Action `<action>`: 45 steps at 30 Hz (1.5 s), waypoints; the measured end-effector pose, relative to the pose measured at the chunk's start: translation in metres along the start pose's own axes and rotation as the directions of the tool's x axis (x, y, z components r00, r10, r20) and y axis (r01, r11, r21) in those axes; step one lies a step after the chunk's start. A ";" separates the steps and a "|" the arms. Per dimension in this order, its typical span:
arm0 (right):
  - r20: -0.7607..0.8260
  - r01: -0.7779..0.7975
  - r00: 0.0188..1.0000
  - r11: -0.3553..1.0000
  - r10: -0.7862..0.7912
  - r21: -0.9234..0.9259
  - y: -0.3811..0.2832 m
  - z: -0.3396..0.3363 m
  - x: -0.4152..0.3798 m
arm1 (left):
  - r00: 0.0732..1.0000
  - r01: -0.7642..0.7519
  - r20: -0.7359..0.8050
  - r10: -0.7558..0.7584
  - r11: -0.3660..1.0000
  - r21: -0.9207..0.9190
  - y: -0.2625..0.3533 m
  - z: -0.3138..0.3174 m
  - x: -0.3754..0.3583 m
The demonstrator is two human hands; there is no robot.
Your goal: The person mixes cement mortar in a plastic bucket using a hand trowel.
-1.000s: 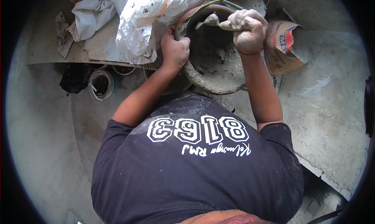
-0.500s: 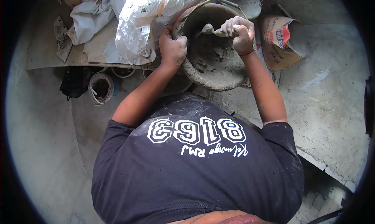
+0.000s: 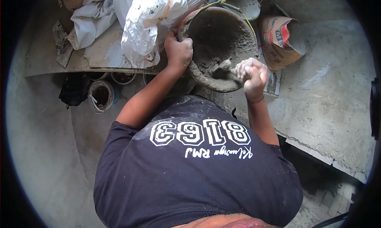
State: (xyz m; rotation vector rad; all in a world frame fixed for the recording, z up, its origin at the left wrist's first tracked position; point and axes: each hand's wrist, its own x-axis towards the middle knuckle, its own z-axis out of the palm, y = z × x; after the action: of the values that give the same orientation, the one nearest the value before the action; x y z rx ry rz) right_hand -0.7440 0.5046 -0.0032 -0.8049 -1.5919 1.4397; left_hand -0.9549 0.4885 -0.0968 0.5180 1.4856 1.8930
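Note:
A round bucket [image 3: 214,85] coated in grey mortar stands in front of me, with wet mortar [image 3: 210,37] inside it. My left hand [image 3: 178,51] is closed on the bucket's left rim. At the lower right of the bucket, my right hand [image 3: 252,75], caked with mortar, is wrapped round the handle of a trowel [image 3: 222,67]. The trowel's blade is down in the mortar near the front wall, partly buried and smeared. A green cord handle [image 3: 238,8] lies along the bucket's far rim.
White plastic sacks [image 3: 143,25] lie to the left of the bucket. An open paper cement bag [image 3: 281,43] stands on the right. Below the ledge at left are small pails [image 3: 101,96] and a black bag [image 3: 74,89]. A grey basin [image 3: 246,5] sits behind the bucket.
My right hand has brought the trowel from the far side of the bucket toward me, to its near right edge. My left hand stays on the rim.

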 end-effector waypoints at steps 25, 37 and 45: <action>-0.313 -0.063 0.939 0.966 0.142 0.252 0.063 0.077 0.128 | 0.999 -0.038 -0.006 0.038 0.996 0.081 -0.005 -0.001 -0.004; -0.301 0.354 0.915 0.891 -0.267 0.284 0.006 0.001 0.108 | 0.998 -0.057 0.047 0.053 0.994 0.090 -0.014 -0.006 0.001; -0.183 0.347 0.930 0.926 -0.318 0.152 0.046 0.037 0.117 | 0.997 -0.050 0.053 0.051 0.999 -0.012 -0.011 -0.003 0.005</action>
State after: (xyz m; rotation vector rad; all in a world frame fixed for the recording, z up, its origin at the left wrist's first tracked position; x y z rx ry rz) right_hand -0.8335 0.5963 -0.0311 -0.4967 -1.3781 1.2220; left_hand -0.9571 0.4915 -0.1085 0.6020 1.4400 1.9094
